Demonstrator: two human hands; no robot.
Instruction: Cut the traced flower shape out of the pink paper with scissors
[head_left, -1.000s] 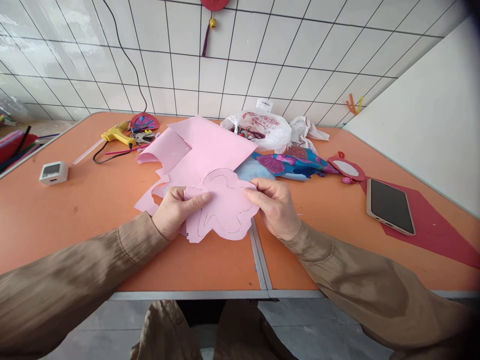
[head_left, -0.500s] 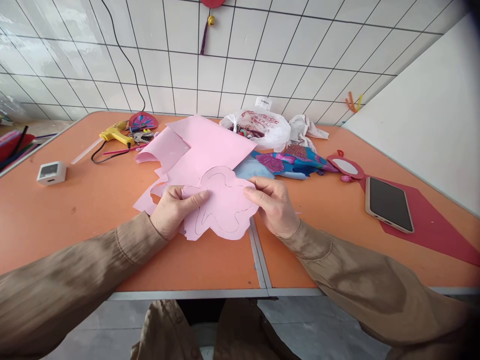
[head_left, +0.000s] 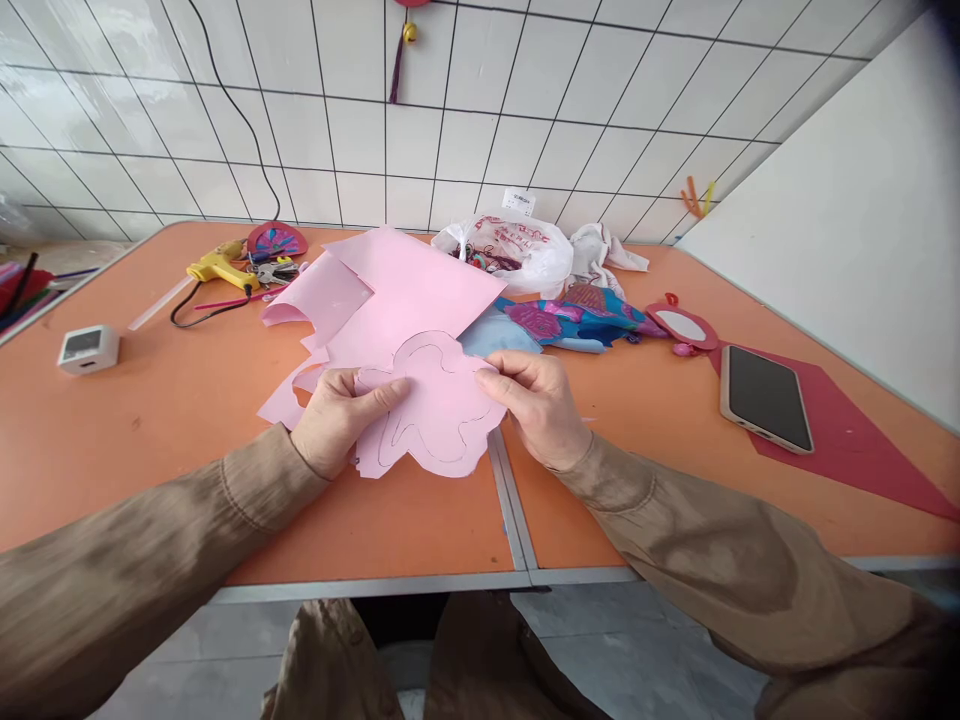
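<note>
Here, the left hand [head_left: 328, 420] and right hand [head_left: 534, 405] each pinch the pink cutout [head_left: 431, 405]; both grips pressed together.

Pink paper cutout [head_left: 439, 405], pencil-outlined; pinched at both sides.

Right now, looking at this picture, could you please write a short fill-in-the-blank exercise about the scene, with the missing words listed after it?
1. Both hands, the left hand and the right hand, hold a cut piece of ____ paper with a pencilled outline.
2. The black-screened smartphone lies on a sheet of ____ paper.
3. The yellow hot glue gun lies on the ____ table.

Missing words: pink; red; orange
</note>
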